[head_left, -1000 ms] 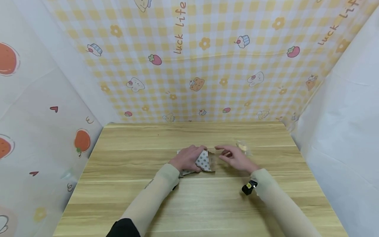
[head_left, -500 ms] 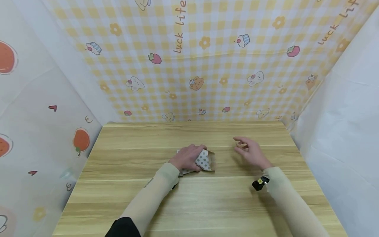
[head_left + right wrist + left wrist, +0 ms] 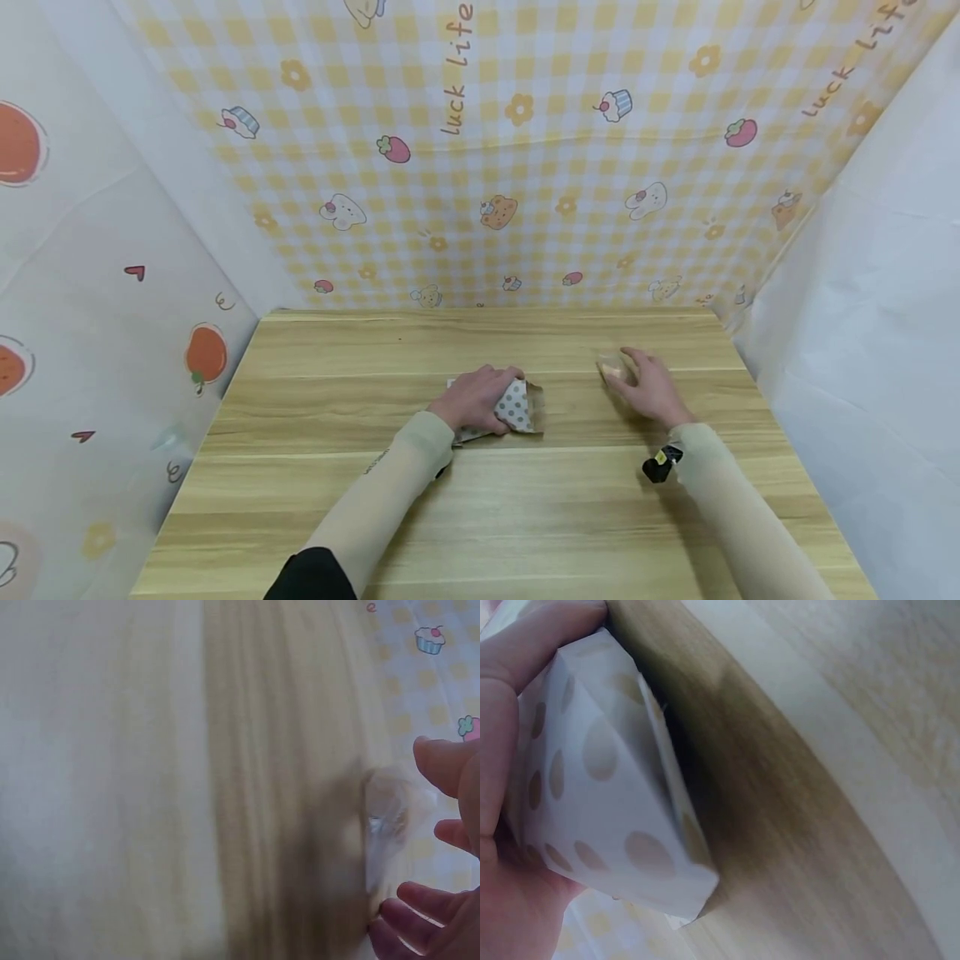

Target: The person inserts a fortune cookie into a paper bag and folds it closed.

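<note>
My left hand [image 3: 474, 402] grips a white paper bag with grey dots [image 3: 514, 407], lying on the table with its brown-edged end facing right. In the left wrist view, the fingers wrap round the dotted bag [image 3: 604, 802], whose end gapes slightly. To the right, a small clear plastic packet [image 3: 611, 367] with something pale tan in it lies on the table; its contents are too blurred to name. My right hand [image 3: 651, 390] is at this packet, thumb and fingers spread on either side of it. A gap shows between thumb and clear packet [image 3: 386, 817] in the right wrist view.
The wood-grain table [image 3: 480, 525] ends at a yellow checked cloth backdrop [image 3: 517, 167]. White sheets hang at the left [image 3: 67, 217] and right [image 3: 885, 333] sides. A small black device [image 3: 662, 464] is strapped at the right wrist.
My right hand has moved right, away from the dotted bag's end, over to the clear packet, and its fingers have spread. The left hand and the bag have stayed in place.
</note>
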A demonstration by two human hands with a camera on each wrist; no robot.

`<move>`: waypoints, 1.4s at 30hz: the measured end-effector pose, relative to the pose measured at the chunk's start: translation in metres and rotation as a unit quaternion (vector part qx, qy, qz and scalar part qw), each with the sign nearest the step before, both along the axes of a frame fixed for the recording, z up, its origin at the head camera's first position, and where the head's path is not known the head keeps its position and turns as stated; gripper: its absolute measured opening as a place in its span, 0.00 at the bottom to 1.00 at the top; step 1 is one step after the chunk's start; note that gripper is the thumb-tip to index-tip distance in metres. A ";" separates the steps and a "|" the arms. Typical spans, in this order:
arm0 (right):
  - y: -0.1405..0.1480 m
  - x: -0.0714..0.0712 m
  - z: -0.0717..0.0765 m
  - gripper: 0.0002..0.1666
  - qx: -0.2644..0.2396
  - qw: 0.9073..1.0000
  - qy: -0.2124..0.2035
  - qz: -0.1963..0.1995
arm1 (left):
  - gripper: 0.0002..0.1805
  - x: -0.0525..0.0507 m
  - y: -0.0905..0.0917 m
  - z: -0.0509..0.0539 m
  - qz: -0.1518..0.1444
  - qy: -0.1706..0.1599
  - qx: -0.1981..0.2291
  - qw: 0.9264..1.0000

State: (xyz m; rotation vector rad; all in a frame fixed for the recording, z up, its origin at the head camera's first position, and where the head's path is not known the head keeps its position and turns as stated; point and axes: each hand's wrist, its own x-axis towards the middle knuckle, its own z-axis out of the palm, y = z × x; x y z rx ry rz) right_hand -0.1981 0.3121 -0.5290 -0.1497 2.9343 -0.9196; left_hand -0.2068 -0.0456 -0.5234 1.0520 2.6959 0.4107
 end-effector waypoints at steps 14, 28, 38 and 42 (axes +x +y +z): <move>-0.004 -0.002 -0.009 0.39 -0.015 1.000 0.000 -0.009 | 0.51 0.000 -0.001 0.000 -0.007 0.003 0.005 1.000; -0.007 -0.001 -0.008 0.38 -0.034 0.999 -0.006 -0.024 | 0.51 0.002 -0.003 0.001 -0.009 0.002 0.015 1.000; -0.014 0.000 -0.008 0.36 -0.056 0.998 0.002 -0.019 | 0.50 0.002 -0.003 0.002 -0.003 0.000 0.021 1.000; -0.022 0.003 -0.006 0.31 -0.071 0.997 0.023 -0.002 | 0.50 0.001 -0.002 0.001 0.000 0.000 0.021 1.000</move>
